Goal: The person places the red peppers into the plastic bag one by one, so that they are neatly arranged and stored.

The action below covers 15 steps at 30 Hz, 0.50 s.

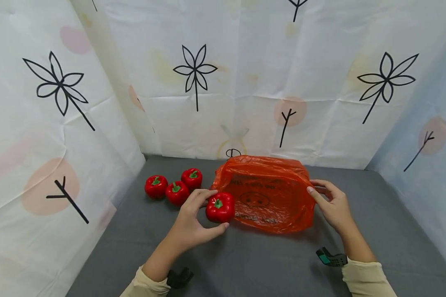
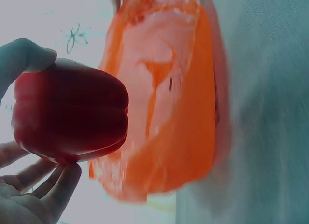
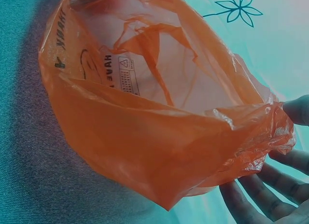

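Observation:
My left hand (image 1: 191,225) grips a red bell pepper (image 1: 220,207) with a green stem, thumb on one side and fingers on the other. In the head view the pepper overlaps the left end of an orange plastic bag (image 1: 271,202). The left wrist view shows the pepper (image 2: 72,110) close up, in front of the bag (image 2: 193,122). My right hand (image 1: 332,204) pinches the bag's right edge between thumb and fingers. From the right wrist view, the bag (image 3: 130,137) gapes wide, with black print on it.
Three more red bell peppers (image 1: 176,193) sit grouped on the grey tabletop (image 1: 260,264), left of the bag. White cloth walls (image 1: 241,82) with drawn flowers stand behind and on both sides.

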{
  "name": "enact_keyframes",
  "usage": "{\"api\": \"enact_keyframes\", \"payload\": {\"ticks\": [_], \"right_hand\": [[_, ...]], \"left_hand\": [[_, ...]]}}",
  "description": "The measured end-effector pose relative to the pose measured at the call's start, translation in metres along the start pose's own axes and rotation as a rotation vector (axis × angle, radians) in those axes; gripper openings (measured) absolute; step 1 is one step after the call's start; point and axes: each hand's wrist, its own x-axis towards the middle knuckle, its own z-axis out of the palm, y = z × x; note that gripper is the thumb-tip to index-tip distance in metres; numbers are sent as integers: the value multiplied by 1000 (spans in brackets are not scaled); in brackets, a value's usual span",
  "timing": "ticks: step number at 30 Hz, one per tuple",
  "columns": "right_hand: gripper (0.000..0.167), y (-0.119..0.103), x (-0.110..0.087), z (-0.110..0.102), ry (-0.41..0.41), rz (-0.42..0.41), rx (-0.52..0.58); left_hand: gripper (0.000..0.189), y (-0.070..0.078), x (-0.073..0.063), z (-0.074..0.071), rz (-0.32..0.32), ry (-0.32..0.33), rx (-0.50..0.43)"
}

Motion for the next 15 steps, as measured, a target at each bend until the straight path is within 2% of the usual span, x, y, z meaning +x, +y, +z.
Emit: {"api": "enact_keyframes", "payload": {"ticks": [3, 7, 15], "right_hand": [[37, -1, 0, 0, -1, 8, 2], [37, -1, 0, -1, -2, 14, 5], [35, 0, 0, -1, -3, -2, 16]], "left_hand": [[74, 5, 8, 12, 0, -40, -36], [75, 7, 20, 31, -56, -102, -49], [79, 5, 48, 75, -160, -214, 1]]}}
